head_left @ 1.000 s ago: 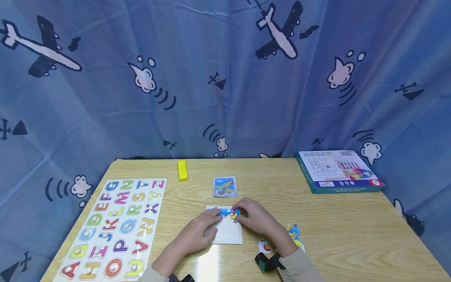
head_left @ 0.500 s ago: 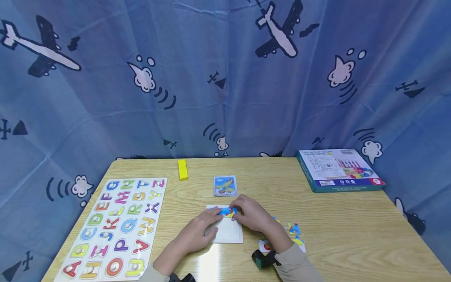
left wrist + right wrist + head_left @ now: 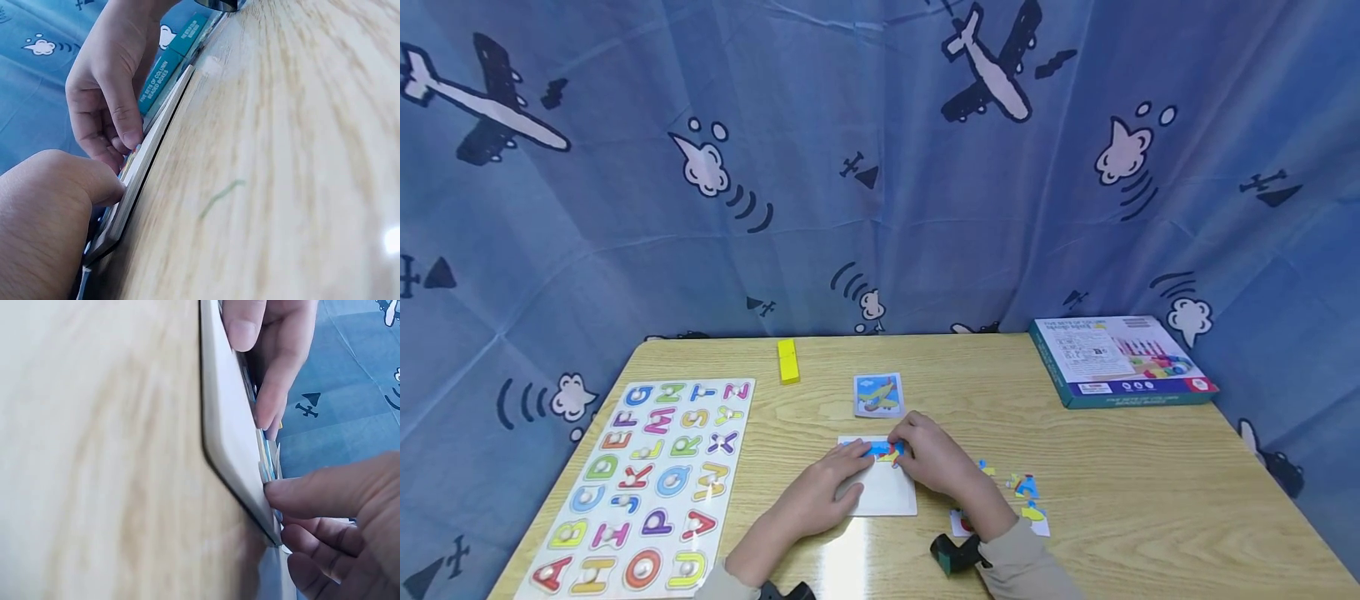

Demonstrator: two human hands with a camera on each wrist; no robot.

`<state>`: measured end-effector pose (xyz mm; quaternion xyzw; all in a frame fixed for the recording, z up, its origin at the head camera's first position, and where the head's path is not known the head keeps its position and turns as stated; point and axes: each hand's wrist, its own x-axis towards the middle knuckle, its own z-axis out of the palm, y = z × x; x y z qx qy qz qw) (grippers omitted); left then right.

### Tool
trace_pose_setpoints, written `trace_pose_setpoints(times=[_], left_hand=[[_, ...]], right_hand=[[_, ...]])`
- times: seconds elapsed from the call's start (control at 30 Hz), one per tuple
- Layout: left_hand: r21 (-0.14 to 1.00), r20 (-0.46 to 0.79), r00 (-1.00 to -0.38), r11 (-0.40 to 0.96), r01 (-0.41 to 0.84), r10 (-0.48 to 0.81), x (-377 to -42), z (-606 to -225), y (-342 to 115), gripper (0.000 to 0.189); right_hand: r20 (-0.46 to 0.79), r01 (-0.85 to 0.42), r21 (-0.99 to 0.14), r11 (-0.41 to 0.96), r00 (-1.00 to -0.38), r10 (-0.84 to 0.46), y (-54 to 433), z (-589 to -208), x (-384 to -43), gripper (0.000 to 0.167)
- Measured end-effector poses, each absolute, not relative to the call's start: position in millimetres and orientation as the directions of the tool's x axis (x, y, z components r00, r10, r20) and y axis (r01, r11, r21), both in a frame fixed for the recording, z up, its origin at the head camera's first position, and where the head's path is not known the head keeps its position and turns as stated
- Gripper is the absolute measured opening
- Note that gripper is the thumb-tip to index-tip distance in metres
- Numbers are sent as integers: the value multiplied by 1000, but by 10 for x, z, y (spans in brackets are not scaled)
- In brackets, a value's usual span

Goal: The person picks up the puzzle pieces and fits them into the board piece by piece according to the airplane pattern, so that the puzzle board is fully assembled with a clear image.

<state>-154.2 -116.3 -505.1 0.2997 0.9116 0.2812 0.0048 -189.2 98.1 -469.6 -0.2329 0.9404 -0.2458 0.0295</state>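
Observation:
A small white puzzle board (image 3: 883, 493) lies in front of me with a strip of blue jigsaw pieces (image 3: 881, 447) along its far edge. My left hand (image 3: 822, 493) rests on the board's left side, its extended fingers over the pieces and its thumb at the near left. At the far right corner my right hand (image 3: 934, 454) pinches a puzzle piece (image 3: 891, 456) with yellow and red on it. The right wrist view shows the right thumb (image 3: 294, 495) right at the board's edge, other fingers curled beyond it. Fingers hide part of the strip.
An airplane picture card (image 3: 878, 395) lies beyond the board. Loose puzzle pieces (image 3: 1032, 515) lie to the right, partly behind the right forearm. An alphabet board (image 3: 664, 552) fills the left side. A yellow block (image 3: 787, 362) and a boxed set (image 3: 1120, 362) sit farther back.
My right hand has shifted slightly left and away from me with the piece, along the strip. The left hand stays in place.

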Motion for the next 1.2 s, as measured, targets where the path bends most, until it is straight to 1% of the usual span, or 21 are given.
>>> trace_pose_setpoints(times=[0.1, 0.2, 0.33, 0.47, 0.63, 0.8, 0.93, 1.1, 1.2], left_hand=[[523, 150, -823, 663, 536, 547, -1540, -5056, -1162, 39], [530, 152, -824, 659, 534, 546, -1542, -5064, -1162, 39], [524, 178, -814, 647, 554, 553, -1546, -5077, -1162, 39], [503, 196, -813, 655, 564, 549, -1533, -5085, -1181, 41], [489, 205, -836, 687, 538, 509, -1497, -5089, -1251, 44], [513, 198, -869, 708, 486, 453, -1445, -5088, -1358, 49], [534, 194, -875, 701, 473, 443, -1413, -5098, -1429, 54], [542, 187, -870, 690, 479, 457, -1401, -5100, -1461, 56], [541, 181, -868, 690, 481, 463, -1400, -5090, -1461, 55]], right_hand=[[57, -415, -490, 767, -893, -447, 980, -4710, -1886, 17], [75, -435, -493, 754, -884, -461, 996, -4723, -1870, 17], [100, -464, -483, 743, -872, -480, 1020, -4732, -1846, 17], [102, -466, -490, 737, -870, -482, 1024, -4741, -1834, 19], [99, -454, -502, 736, -876, -472, 1027, -4741, -1823, 19], [111, -451, -502, 738, -880, -462, 1028, -4758, -1821, 16], [118, -453, -495, 742, -881, -459, 1022, -4777, -1826, 15], [94, -445, -504, 740, -880, -466, 1036, -4771, -1828, 20], [68, -417, -550, 724, -886, -459, 1092, -4734, -1812, 27]])
